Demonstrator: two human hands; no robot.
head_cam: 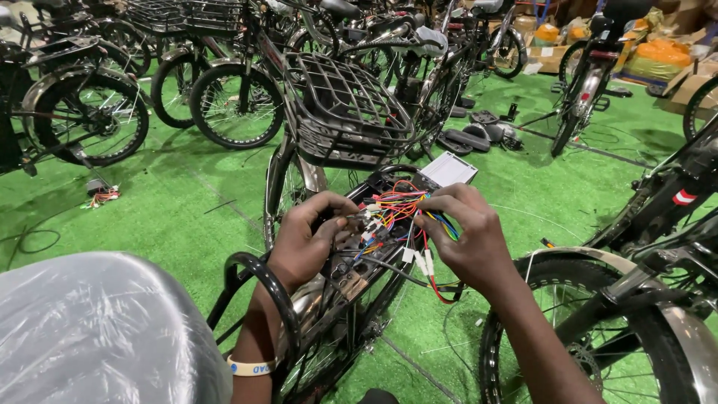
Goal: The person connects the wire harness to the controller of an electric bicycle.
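A bundle of coloured wires (395,208) with white connectors spills from an open black controller box (351,278) on a bicycle's frame. My left hand (308,238) grips the wires and connectors at the box's left side. My right hand (465,236) pinches wires at the right of the bundle, fingers closed around several strands. White plugs (420,260) hang just under my right hand. A black wire basket (338,112) sits on the bicycle just beyond the wires. A yellow band (251,367) circles my left wrist.
A plastic-wrapped saddle (105,329) fills the lower left. A grey lid (449,169) lies on the green turf (179,202) past the box. Several parked bicycles (90,105) stand behind, another bicycle wheel (598,337) is close at right. Loose parts (479,135) and boxes (658,60) lie farther back.
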